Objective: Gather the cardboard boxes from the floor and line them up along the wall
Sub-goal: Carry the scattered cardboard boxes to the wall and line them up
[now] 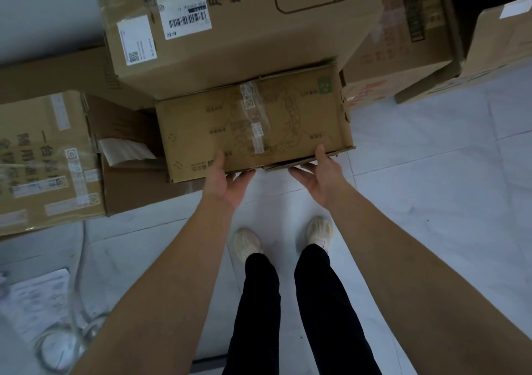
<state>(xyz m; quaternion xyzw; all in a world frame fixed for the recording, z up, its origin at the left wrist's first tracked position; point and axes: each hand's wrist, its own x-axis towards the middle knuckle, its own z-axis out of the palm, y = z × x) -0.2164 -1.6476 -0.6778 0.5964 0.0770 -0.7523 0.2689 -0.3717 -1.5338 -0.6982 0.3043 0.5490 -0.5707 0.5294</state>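
A small taped cardboard box point(253, 124) is held out in front of me, above the floor. My left hand point(227, 181) grips its near edge at the left, thumb on top and fingers underneath. My right hand point(319, 173) holds the near edge at the right the same way. Behind it stands a large box point(244, 29) with shipping labels, touching the small box's far side. Another labelled box point(49, 161) sits at the left, and more boxes point(403, 43) stand at the right against the back.
A white wall point(49, 9) shows at the upper left. Pale floor tiles point(431, 187) spread to the right. Clear plastic wrap and papers point(49, 317) lie on the floor at the lower left. My feet in light shoes point(247, 242) stand below the box.
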